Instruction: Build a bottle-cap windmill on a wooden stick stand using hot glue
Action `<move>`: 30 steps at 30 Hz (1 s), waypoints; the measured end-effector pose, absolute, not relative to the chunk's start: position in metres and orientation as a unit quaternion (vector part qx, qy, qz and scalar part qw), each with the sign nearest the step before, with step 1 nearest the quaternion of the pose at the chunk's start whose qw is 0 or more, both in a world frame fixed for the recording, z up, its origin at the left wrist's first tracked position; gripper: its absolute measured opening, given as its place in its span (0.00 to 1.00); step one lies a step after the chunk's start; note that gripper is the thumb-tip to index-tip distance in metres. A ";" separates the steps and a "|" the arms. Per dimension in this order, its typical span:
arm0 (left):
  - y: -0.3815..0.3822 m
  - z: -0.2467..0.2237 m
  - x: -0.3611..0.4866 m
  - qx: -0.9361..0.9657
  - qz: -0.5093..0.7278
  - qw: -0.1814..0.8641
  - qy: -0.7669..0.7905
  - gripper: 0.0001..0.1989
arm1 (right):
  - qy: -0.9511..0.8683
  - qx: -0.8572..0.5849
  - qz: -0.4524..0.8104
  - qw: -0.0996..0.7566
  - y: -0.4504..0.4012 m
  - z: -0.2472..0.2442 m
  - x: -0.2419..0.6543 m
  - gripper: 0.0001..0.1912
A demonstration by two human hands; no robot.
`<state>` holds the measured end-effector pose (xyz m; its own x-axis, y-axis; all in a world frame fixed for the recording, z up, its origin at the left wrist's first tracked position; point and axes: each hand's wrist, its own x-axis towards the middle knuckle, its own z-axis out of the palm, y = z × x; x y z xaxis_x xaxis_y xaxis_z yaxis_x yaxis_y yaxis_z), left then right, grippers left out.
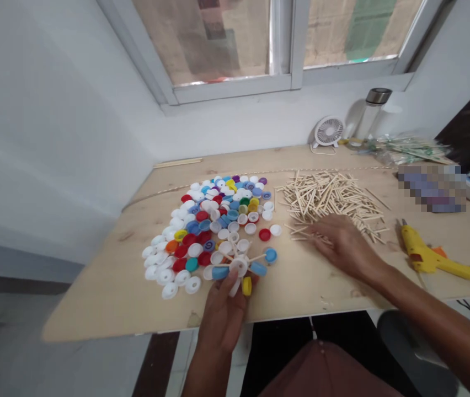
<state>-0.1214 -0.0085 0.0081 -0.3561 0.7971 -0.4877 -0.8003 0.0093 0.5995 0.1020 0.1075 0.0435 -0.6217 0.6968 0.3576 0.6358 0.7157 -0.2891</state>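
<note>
My left hand is closed around a spoked piece made of bottle caps and sticks. A whitish cap forms its middle, thin wooden sticks radiate from it, and blue, yellow and white caps sit at the stick ends. My right hand reaches to the near left side of a heap of short wooden sticks. Its fingers are pressed together among the sticks; what lies between them is hidden. Just beyond my left hand spreads a pile of loose bottle caps, mostly white, with red, blue, yellow and other colours.
A yellow hot glue gun lies on the right of the wooden table. Farther back are a small white fan, a clear bottle and bagged sticks. Two long sticks lie at the back left, below a window.
</note>
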 end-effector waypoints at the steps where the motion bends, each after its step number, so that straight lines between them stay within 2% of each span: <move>1: -0.004 0.008 -0.123 0.004 0.701 0.573 0.425 0.10 | -0.885 -0.389 0.058 0.247 0.106 0.045 0.123 0.11; 3: 0.006 0.010 -0.126 0.011 0.689 0.586 0.426 0.07 | -0.856 -0.443 0.032 0.266 0.100 0.047 0.167 0.12; 6: 0.016 0.016 -0.126 -0.006 0.666 0.605 0.438 0.04 | -0.819 -0.521 -0.004 0.241 0.086 0.046 0.231 0.13; 9: 0.014 0.021 -0.119 -0.019 0.649 0.609 0.456 0.06 | -0.799 -0.571 -0.037 0.186 0.070 0.040 0.281 0.15; 12: 0.004 0.022 -0.107 -0.006 0.651 0.600 0.466 0.03 | -0.812 -0.572 -0.058 0.103 0.059 0.030 0.311 0.17; 16: -0.005 0.018 -0.086 0.048 0.671 0.578 0.462 0.15 | -0.834 -0.540 -0.106 0.032 0.060 0.017 0.323 0.24; 21: -0.005 0.013 -0.067 0.094 0.683 0.543 0.480 0.17 | -0.834 -0.533 -0.137 -0.025 0.075 0.011 0.323 0.20; 25: -0.006 0.009 -0.062 0.119 0.696 0.509 0.492 0.15 | -0.836 -0.541 -0.094 0.013 0.079 0.010 0.329 0.17; 30: -0.009 0.003 -0.060 0.136 0.695 0.480 0.517 0.18 | -0.810 -0.563 -0.029 0.162 0.068 0.023 0.321 0.14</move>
<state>-0.0604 -0.0087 0.0033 -0.5019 0.8084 -0.3077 -0.5273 -0.0040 0.8497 0.3205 0.0683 0.0228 -0.3133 0.9025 0.2956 0.9215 0.3641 -0.1348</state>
